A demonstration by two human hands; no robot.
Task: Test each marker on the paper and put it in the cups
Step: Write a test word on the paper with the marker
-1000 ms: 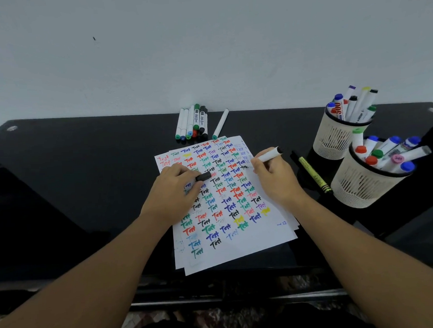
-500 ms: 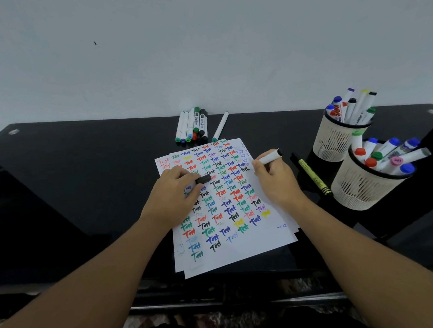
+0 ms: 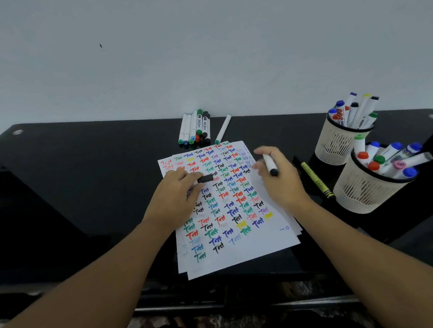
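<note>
A stack of white paper [image 3: 260, 246] covered in coloured "Test" marks lies on the black table [image 3: 86, 185]. My left hand [image 3: 173, 198] rests on the paper and pinches a black marker cap [image 3: 205, 178]. My right hand [image 3: 281, 178] hovers over the paper's right edge and holds a white marker [image 3: 270, 164], whose black end points toward me. Two beige mesh cups stand at the right, the far cup [image 3: 335, 145] and the near cup [image 3: 360, 191], both full of markers.
Several loose markers [image 3: 195, 130] lie in a bunch at the table's back edge, with one more white marker [image 3: 223, 129] beside them. A yellow-green pen [image 3: 316, 180] lies between the paper and the cups. A pale wall rises behind the table.
My right hand has lifted off the paper and turned the marker, so its black end now points toward me instead of up to the right. My left hand stays put with the cap.
</note>
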